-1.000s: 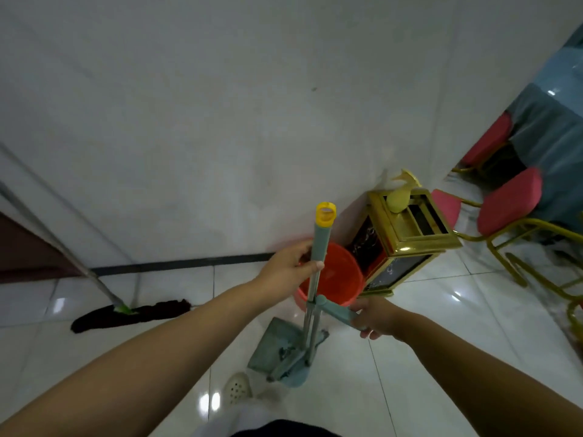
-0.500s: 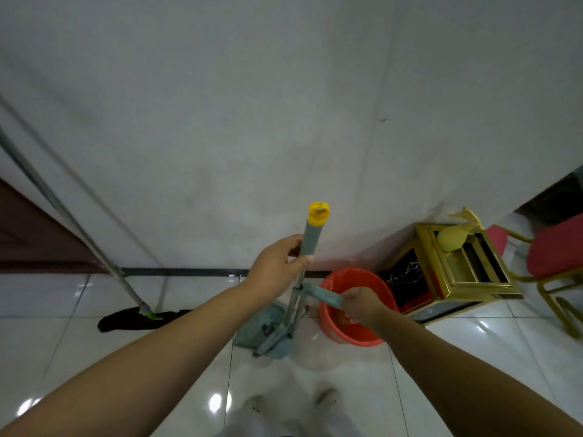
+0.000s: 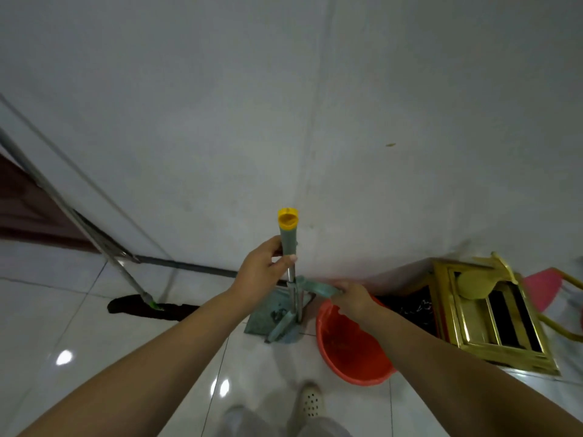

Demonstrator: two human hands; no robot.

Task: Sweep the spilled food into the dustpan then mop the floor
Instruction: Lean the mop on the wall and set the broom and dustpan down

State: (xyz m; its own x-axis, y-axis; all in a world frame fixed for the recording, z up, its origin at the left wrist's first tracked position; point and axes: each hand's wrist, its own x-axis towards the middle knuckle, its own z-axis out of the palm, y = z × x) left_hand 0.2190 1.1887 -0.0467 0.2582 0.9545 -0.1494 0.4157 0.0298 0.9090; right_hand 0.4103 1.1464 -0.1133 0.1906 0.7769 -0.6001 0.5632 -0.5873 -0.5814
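Note:
My left hand (image 3: 263, 272) grips the upright grey-green broom handle (image 3: 288, 239) just below its yellow cap. My right hand (image 3: 350, 298) holds the short teal dustpan handle (image 3: 315, 287) that branches off beside it. The teal dustpan (image 3: 268, 316) stands on the white floor tiles against the wall, with dark bits in it. A mop leans on the wall at the left, its metal pole (image 3: 72, 216) running down to a dark mop head (image 3: 151, 310) flat on the floor. No spilled food shows on the floor.
An orange basin (image 3: 350, 354) sits on the floor just right of the dustpan, under my right forearm. A gold-framed stand (image 3: 492, 316) lies beyond it, with a pink chair seat (image 3: 542, 288) at the far right. My shoe (image 3: 310, 402) shows at the bottom.
The view has swung left and closer to the wall. The dustpan and broom have come to rest by the wall beside the basin; both hands keep their grips.

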